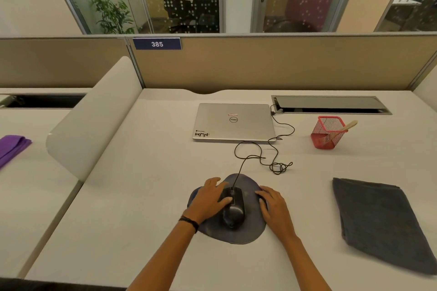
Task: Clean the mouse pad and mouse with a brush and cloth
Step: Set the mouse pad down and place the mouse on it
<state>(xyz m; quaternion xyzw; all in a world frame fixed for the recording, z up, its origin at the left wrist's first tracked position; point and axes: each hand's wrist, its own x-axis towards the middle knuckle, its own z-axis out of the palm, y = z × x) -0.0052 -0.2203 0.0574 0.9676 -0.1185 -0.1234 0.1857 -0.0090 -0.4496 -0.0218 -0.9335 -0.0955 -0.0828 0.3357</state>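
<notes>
On the smooth white desk (142,196), a round, wavy mouse pad (236,234) holds the shiny black mouse (233,211). My left hand (209,199) lies flat, fingers apart, thumb on the mouse. My right hand (274,207) lies flat on the pad, fingers straight. A soft grey cloth (378,224) lies to the right.

The mouse (233,210): black plastic, smooth, slight sheen on the shell. The mouse pad (233,235): dark blue-grey, matt, with faint pale smudges. The grey cloth (378,220): dark, napped, towel-like, matt. The laptop (234,123): silver lid, smooth satin metallic finish, paper-like stickers. The pen holder (327,134): red wire mesh. The brush handle (350,125) in it: pale, wood-like, smooth. The desk (142,196): off-white top, smooth, matt. The partition (283,64): tan fabric face, grey metal-looking frame. The purple cloth (11,146): matt, folded fabric.
</notes>
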